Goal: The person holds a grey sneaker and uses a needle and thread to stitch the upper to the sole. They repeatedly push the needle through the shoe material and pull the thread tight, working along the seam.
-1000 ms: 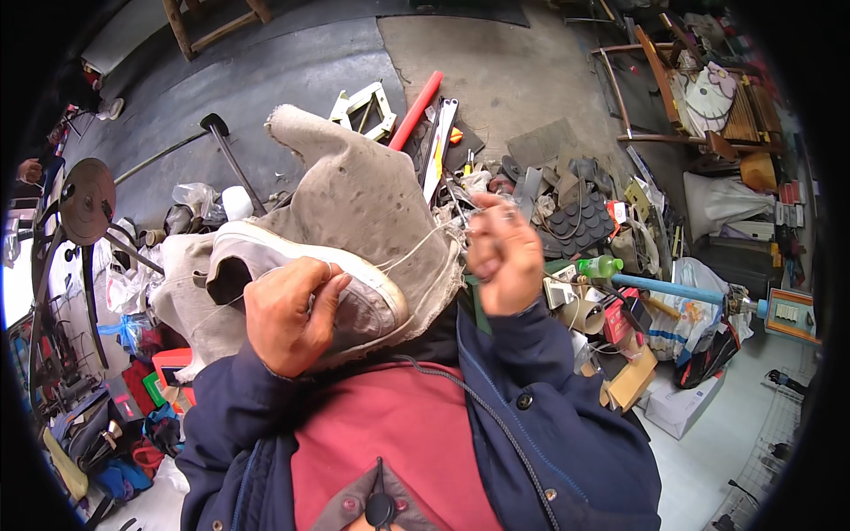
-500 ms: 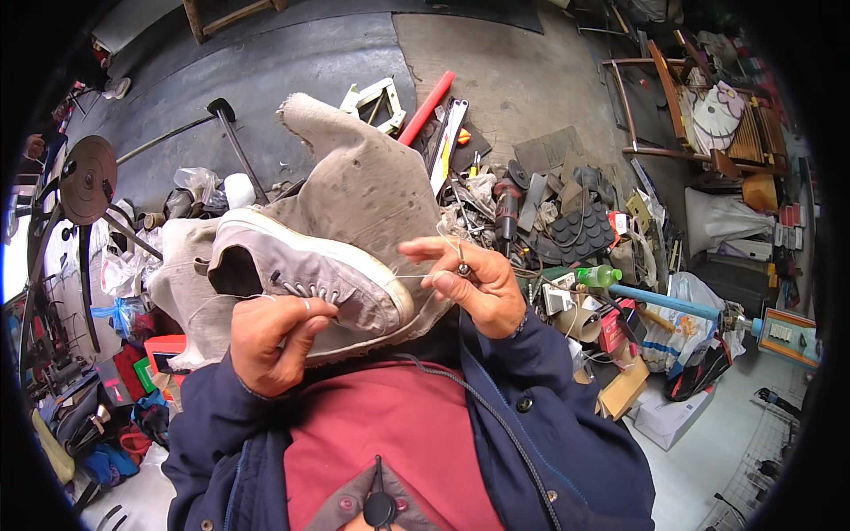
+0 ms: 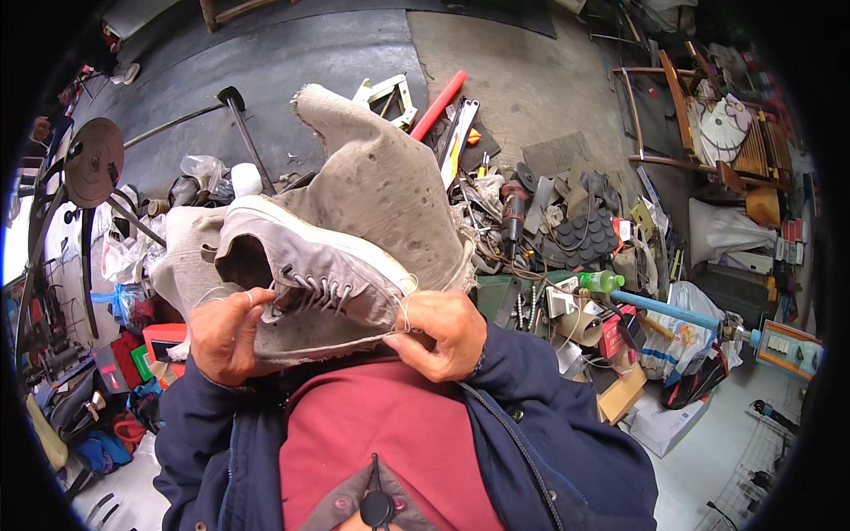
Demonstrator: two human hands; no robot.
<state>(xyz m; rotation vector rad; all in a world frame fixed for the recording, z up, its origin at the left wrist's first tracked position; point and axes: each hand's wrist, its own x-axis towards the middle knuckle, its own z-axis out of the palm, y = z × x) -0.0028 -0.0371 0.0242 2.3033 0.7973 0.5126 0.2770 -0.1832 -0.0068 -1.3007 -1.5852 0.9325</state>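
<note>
A grey lace-up shoe [image 3: 341, 257] with a white sole lies on its side across a stained, frayed cloth [image 3: 381, 177] over my lap, its toe to the right. My left hand [image 3: 228, 334] is closed in a pinch beside the shoe's opening, and white thread [image 3: 215, 288] runs from its fingers. At the toe, my right hand [image 3: 445, 332] is closed, thumb against forefinger, touching the shoe's edge. A loop of the thread shows by its fingers. Whether a needle is in them is hidden.
To the right lie a rotary power tool [image 3: 513, 212], rubber scraps [image 3: 589, 234], a green bottle [image 3: 602, 280] and a blue pole [image 3: 664, 306]. A metal stand with a round plate [image 3: 94, 164] rises at the left. A red bar [image 3: 439, 104] lies beyond the cloth.
My right hand has come in from beyond the toe and closed against it, its fingers no longer spread. My left hand has drawn back leftward from the laces toward the shoe's opening.
</note>
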